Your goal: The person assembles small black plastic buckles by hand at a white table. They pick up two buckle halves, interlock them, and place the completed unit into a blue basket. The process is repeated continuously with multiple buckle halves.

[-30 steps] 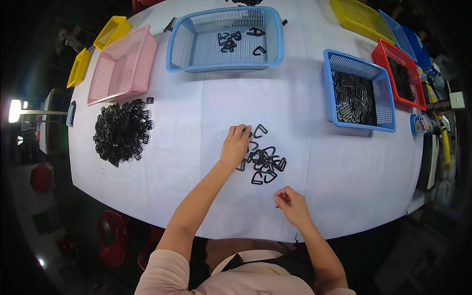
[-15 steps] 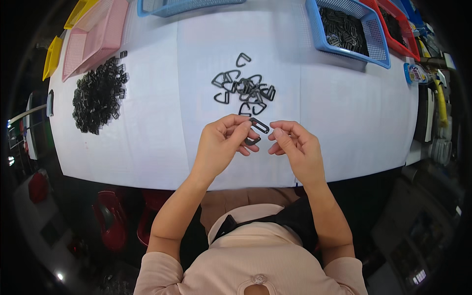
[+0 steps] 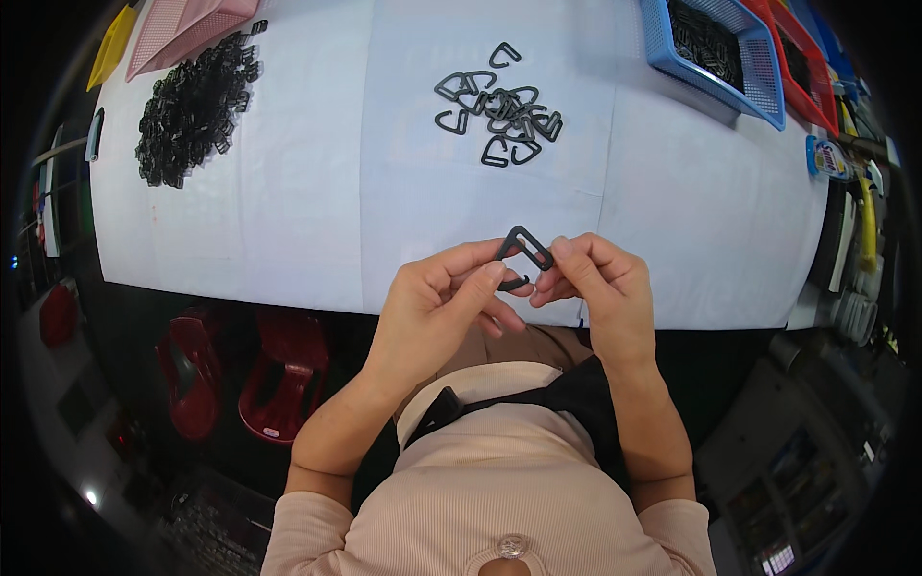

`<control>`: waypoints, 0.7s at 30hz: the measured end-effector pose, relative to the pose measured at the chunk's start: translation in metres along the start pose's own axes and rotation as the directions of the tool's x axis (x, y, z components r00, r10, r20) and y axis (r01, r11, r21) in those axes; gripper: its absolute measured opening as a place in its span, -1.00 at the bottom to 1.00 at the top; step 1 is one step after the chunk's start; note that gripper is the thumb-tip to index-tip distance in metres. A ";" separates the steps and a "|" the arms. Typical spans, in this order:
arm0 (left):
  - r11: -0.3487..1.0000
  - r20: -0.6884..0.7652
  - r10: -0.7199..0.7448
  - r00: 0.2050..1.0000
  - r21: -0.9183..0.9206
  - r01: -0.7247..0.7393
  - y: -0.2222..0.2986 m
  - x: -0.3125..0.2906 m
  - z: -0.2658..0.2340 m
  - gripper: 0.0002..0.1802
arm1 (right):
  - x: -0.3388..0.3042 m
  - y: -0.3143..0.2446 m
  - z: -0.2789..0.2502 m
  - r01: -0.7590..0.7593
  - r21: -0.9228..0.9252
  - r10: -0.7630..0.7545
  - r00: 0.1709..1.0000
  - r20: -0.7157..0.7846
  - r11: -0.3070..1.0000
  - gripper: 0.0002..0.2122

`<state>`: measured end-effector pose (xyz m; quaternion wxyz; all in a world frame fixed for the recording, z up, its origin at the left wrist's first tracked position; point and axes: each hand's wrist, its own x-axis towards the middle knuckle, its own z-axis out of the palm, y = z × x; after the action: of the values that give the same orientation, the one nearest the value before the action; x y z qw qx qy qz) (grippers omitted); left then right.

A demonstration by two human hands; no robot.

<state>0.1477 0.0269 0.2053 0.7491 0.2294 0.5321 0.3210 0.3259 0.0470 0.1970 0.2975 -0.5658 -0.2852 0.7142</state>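
A black plastic strap hook (image 3: 504,247), bent into an open triangle with a slotted bar, is held up near the table's front edge. My left hand (image 3: 437,302) is closed on its curved side, thumb and fingers pinching it. At the slotted bar's lower end, my right hand (image 3: 610,293) has its thumb and forefinger pinched against the hook. Beyond both hands, a loose heap of similar black hooks (image 3: 514,110) lies on the white table (image 3: 403,211), with one hook (image 3: 503,55) apart behind it.
A larger pile of small black slotted pieces (image 3: 187,115) spreads at the left, near a pink basket (image 3: 158,53). At the back right stand a blue basket (image 3: 765,101) and a red basket (image 3: 818,101), both with black parts inside. Red plastic chairs (image 3: 283,389) are below the table edge.
My right fingers have come from beside the hook onto its bar. The hook has turned so its triangle shows more openly. The view has shifted, and the heap appears farther from my hands.
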 end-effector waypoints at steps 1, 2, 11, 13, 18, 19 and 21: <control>1.000 0.001 -0.007 1.000 -0.008 0.007 0.000 -0.001 0.000 -0.62 | -0.001 -0.001 -0.001 -0.015 -0.008 0.015 1.000 0.004 1.000 -0.85; 1.000 0.004 -0.012 1.000 -0.015 0.012 0.001 -0.002 0.000 -0.62 | -0.003 -0.001 -0.002 0.019 -0.043 -0.020 1.000 -0.011 0.999 -0.86; 1.000 0.016 -0.007 1.000 -0.027 0.007 -0.003 -0.008 0.006 -0.62 | -0.008 0.010 -0.007 0.568 -0.480 -0.585 0.800 0.133 0.668 -0.73; 0.999 0.019 -0.028 0.999 -0.023 0.028 -0.003 -0.008 0.008 -0.62 | -0.004 0.014 -0.010 0.653 -0.504 -0.658 0.725 0.201 0.566 -0.72; 0.999 -0.064 0.034 0.997 0.037 -0.032 -0.004 0.001 0.012 -0.63 | -0.010 0.010 -0.015 0.356 -0.368 -0.372 0.928 0.030 0.859 -0.88; 0.998 -0.060 0.049 0.997 0.042 -0.046 -0.006 0.002 0.011 -0.65 | -0.012 0.009 -0.014 0.190 -0.243 -0.203 0.979 -0.029 0.951 -0.88; 0.996 -0.055 0.077 0.995 0.049 -0.075 -0.011 0.003 0.010 -0.68 | -0.009 0.006 -0.018 0.088 -0.164 -0.087 0.996 0.013 0.982 -0.83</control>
<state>0.1604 0.0219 0.1988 0.7154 0.2577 0.5513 0.3432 0.3440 0.0379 0.1947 0.2801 -0.5731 -0.3688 0.6761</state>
